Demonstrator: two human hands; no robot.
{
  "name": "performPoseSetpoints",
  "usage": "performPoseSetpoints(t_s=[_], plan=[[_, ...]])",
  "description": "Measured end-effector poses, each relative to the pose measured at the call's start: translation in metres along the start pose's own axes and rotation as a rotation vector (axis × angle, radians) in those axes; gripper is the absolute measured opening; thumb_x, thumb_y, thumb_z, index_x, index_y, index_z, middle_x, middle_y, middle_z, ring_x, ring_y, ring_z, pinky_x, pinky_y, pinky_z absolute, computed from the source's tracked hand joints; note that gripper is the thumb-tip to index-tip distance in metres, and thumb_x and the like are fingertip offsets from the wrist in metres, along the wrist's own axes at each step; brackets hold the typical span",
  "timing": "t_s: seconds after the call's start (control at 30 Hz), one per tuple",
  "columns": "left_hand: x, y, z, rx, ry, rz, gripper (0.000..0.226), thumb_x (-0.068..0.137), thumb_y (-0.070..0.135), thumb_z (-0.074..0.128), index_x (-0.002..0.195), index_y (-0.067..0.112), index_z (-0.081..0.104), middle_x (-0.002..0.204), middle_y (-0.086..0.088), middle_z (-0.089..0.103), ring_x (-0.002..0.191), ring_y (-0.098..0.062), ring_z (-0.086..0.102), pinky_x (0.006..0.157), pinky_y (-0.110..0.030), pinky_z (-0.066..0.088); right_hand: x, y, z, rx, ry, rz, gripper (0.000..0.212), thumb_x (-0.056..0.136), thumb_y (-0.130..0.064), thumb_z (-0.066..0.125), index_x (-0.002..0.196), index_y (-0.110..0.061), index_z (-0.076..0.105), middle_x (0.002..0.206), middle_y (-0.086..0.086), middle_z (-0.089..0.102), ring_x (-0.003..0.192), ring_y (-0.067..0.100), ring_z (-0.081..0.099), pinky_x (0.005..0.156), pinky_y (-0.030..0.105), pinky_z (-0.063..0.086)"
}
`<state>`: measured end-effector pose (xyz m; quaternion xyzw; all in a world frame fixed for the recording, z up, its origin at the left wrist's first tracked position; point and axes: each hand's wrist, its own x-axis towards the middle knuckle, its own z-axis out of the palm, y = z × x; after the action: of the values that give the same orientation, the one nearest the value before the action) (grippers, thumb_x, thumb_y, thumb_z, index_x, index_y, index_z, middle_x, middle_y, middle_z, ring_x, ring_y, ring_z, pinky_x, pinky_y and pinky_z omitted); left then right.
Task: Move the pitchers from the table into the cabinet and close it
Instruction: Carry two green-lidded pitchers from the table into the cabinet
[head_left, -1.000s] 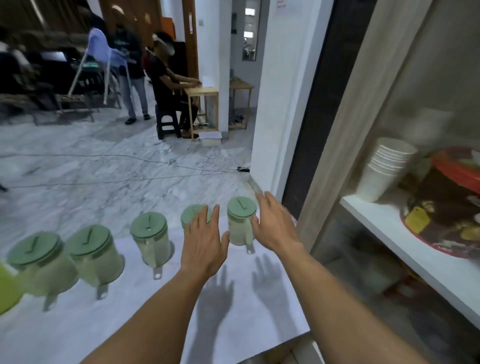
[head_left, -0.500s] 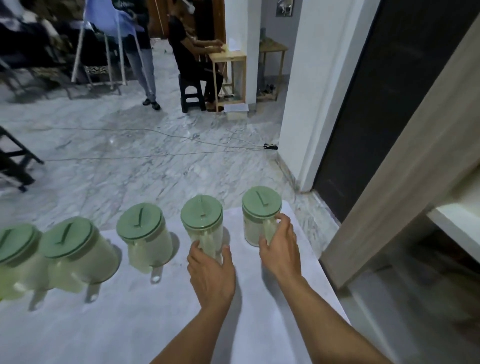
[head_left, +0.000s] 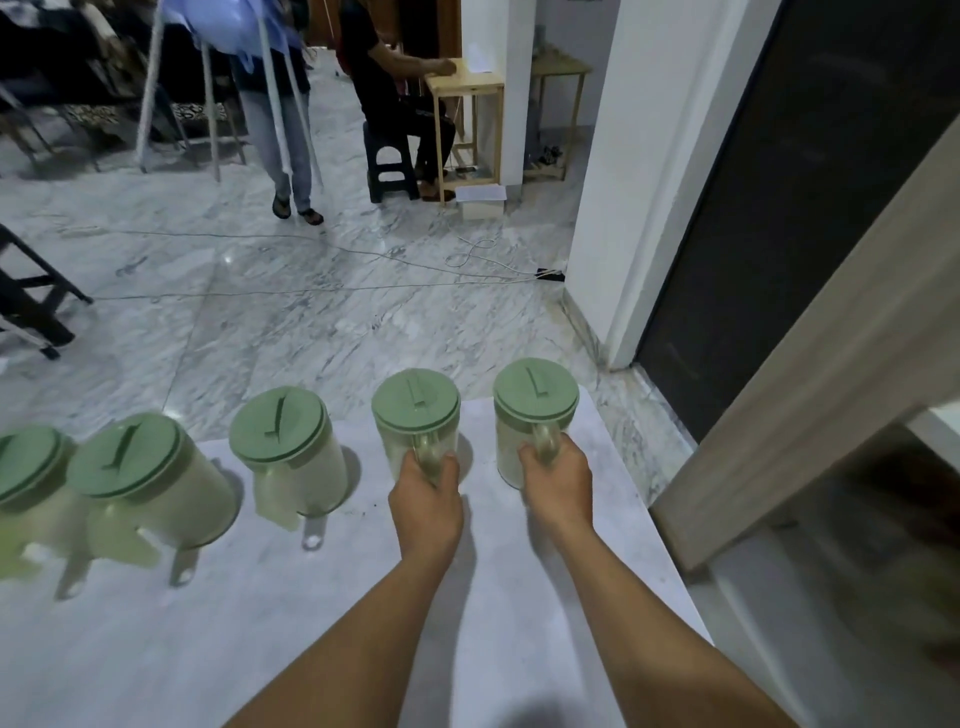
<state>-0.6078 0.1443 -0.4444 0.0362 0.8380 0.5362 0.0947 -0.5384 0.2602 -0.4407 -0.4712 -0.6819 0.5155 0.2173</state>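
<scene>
Head view: each hand (head_left: 427, 503) (head_left: 558, 486) around a translucent, round-lidded pitcher's (head_left: 415, 415) (head_left: 535, 410) handle.

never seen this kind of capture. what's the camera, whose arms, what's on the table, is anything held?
There is no robot here. A person wears a wide-angle camera on the head, looking forward and down, so the two bare arms coming up from the bottom edge are the wearer's own. There is only this one view.

On the white table stands a row of clear pitchers with green lids. The left hand is closed around the handle of the second pitcher from the right. The right hand is closed around the handle of the rightmost pitcher. Both pitchers look to be resting on the table, though that is hard to confirm. The next pitcher and those further left are untouched.

At the right is the open cabinet door; the cabinet inside is blurred. People in the background are not involved.
</scene>
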Motion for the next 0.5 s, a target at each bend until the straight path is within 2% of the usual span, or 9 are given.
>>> performPoseSetpoints(t_s=[0.17,0.33,0.5], plan=[[-0.005,0.007,-0.014,-0.011,-0.024,0.073,0.016,0.094,0.023,0.059,0.087,0.009,0.057,0.076,0.000,0.059,0.076,-0.025,0.057,0.066,-0.030,0.036,-0.013,-0.003,-0.003,0.047,0.026,0.002,0.013,0.092,-0.020,0.065,0.102,-0.013,0.067,0.093,0.008,0.070,0.084,0.025,0.064,0.071,0.027,0.043],[-0.013,0.030,-0.038,0.003,-0.086,0.151,0.016,0.094,0.021,0.059,0.086,0.008,0.056,0.076,-0.003,0.058,0.073,-0.023,0.053,0.064,-0.030,0.034,-0.037,-0.023,-0.022,0.037,0.100,-0.002,0.015,0.089,-0.020,0.064,0.098,-0.009,0.067,0.087,0.008,0.069,0.080,0.026,0.063,0.068,0.030,0.046],[-0.027,0.062,-0.073,-0.043,-0.188,0.225,0.016,0.093,0.022,0.059,0.087,0.008,0.058,0.085,-0.010,0.068,0.077,-0.025,0.058,0.067,-0.029,0.035,-0.080,-0.056,-0.052,0.067,0.208,-0.036,0.007,0.088,-0.016,0.064,0.084,-0.011,0.062,0.071,0.003,0.060,0.062,0.017,0.054,0.057,0.029,0.039]])
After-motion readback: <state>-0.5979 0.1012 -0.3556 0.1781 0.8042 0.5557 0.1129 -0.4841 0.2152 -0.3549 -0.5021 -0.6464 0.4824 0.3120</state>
